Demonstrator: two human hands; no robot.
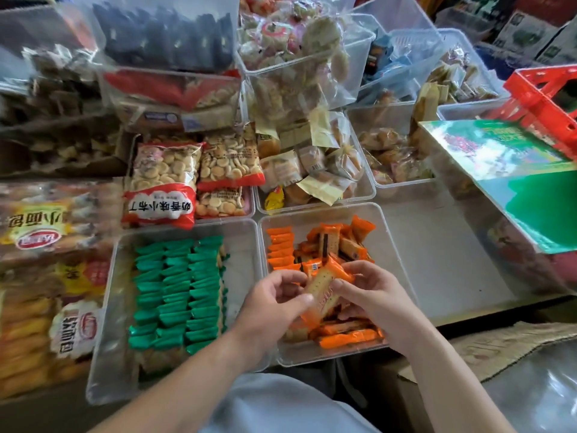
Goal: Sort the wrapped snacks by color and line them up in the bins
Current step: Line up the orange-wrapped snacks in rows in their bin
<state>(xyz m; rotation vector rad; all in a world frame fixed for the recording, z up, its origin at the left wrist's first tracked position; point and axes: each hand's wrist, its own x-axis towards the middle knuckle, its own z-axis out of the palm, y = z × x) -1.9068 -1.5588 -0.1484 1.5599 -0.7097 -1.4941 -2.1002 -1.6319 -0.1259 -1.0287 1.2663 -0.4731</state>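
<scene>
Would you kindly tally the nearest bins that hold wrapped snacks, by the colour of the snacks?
Green-snack bin: 1
Orange-snack bin: 1
Total: 2

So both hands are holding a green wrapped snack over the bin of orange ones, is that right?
No, the snack is orange, not green. In the head view the left hand and right hand hold an orange wrapped snack over the bin of orange ones.
</scene>
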